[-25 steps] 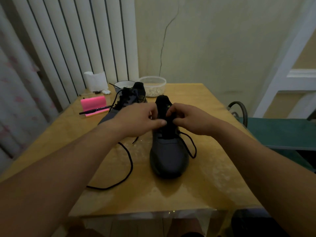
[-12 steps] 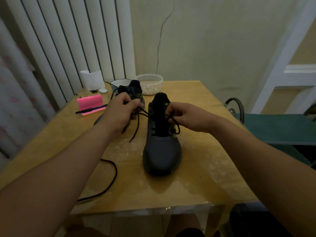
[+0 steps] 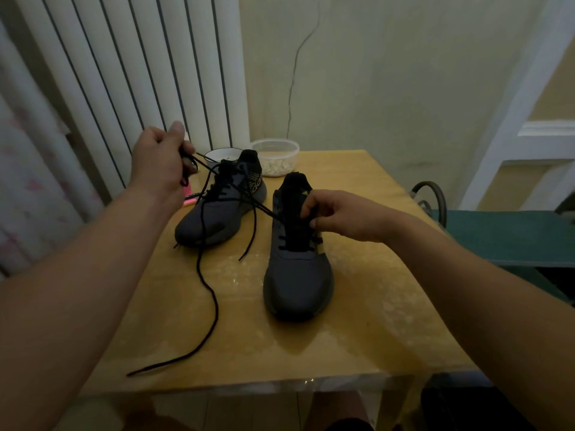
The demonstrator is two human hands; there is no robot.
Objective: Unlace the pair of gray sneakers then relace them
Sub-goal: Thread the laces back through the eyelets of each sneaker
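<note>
Yellow desk (image 3: 367, 321) surface is occupied at its centre by a gray sneaker (image 3: 298, 275), toe toward six o'clock, gripped at the tongue by the curled right hand (image 3: 339, 216). Its black lace (image 3: 215, 301) is drawn toward ten o'clock and pinched in the raised left hand (image 3: 158, 163), the free end trailing toward seven o'clock. The second sneaker (image 3: 217, 219) is set at ten o'clock, near but apart, with a clear tub (image 3: 275, 157) at twelve.
</note>
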